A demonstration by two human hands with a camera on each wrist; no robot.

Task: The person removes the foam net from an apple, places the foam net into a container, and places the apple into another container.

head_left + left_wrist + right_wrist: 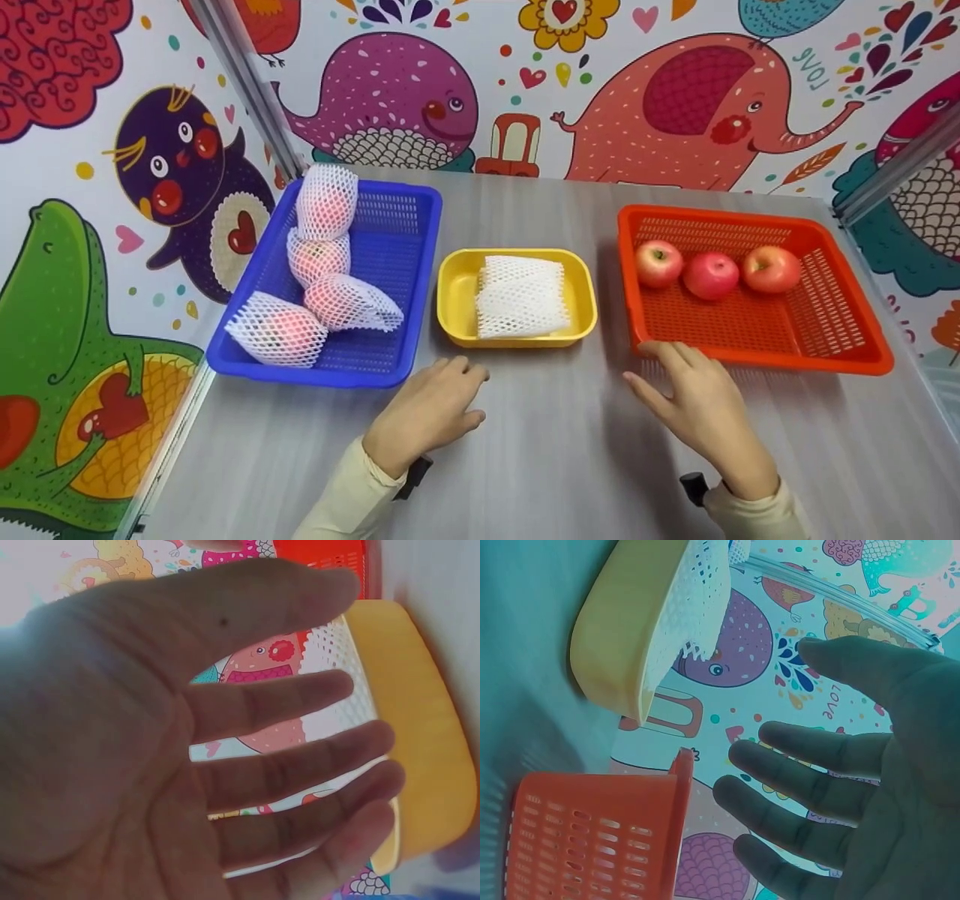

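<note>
My left hand [431, 411] is in front of the yellow bin [517, 343], near the blue basket's front right corner, holding nothing. Its fingers spread apart in the left wrist view. My right hand [701, 401] is at the near edge of the red basket [757, 360], fingertips overlapping the rim in the head view; its fingers are extended and hold nothing. White foam net sleeves [523, 296] lie in the yellow bin. Inside the red basket three bare apples [711, 275] sit in a row. The blue basket [375, 371] contains several apples in foam nets [317, 259].
All three containers stand on a grey table [525, 435]. Walls printed with cartoon animals [397, 97] rise behind and at the left, and metal corner posts [247, 90] join the panels.
</note>
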